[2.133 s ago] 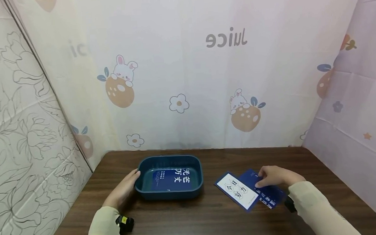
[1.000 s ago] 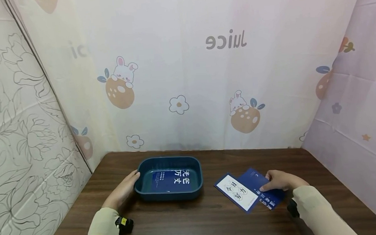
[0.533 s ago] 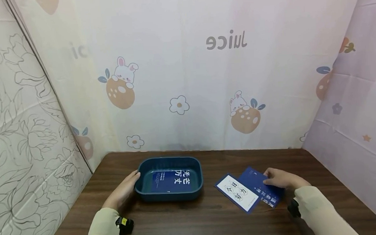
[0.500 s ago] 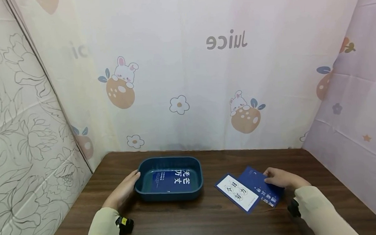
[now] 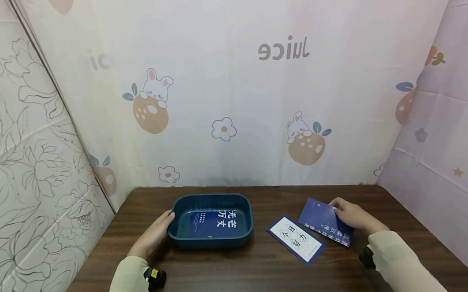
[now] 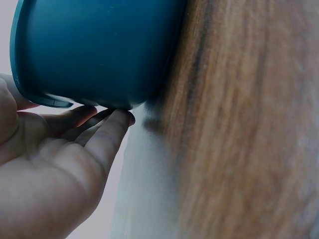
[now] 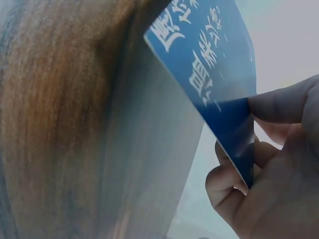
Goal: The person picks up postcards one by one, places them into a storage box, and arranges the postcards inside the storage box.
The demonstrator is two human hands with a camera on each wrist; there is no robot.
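Note:
My left hand [image 5: 153,235] rests at the left end of a dark teal rectangular basin [image 5: 211,243]. In the left wrist view its nearly straight fingers [image 6: 107,137] touch the outside wall, with the thumb beside the rim. A blue card with white Chinese characters [image 5: 212,224] lies in the basin. With thumb and fingers, my right hand [image 5: 354,214] pinches the right end of another blue card [image 5: 325,220], raised and tilted over the table and bent near the grip in the right wrist view. A white card with a blue border [image 5: 296,239] lies just left of it.
The dark wooden table [image 5: 240,273] runs back to a pale curtain [image 5: 230,75] printed with rabbits and flowers. Patterned cloths hang on the left [image 5: 30,130] and right [image 5: 448,135] sides. Black wrist cameras sit under both cuffs.
My right hand has shifted its grip to the blue card's right end and raised the card, tilting it away from the white-faced card. The left hand and basin have stayed put.

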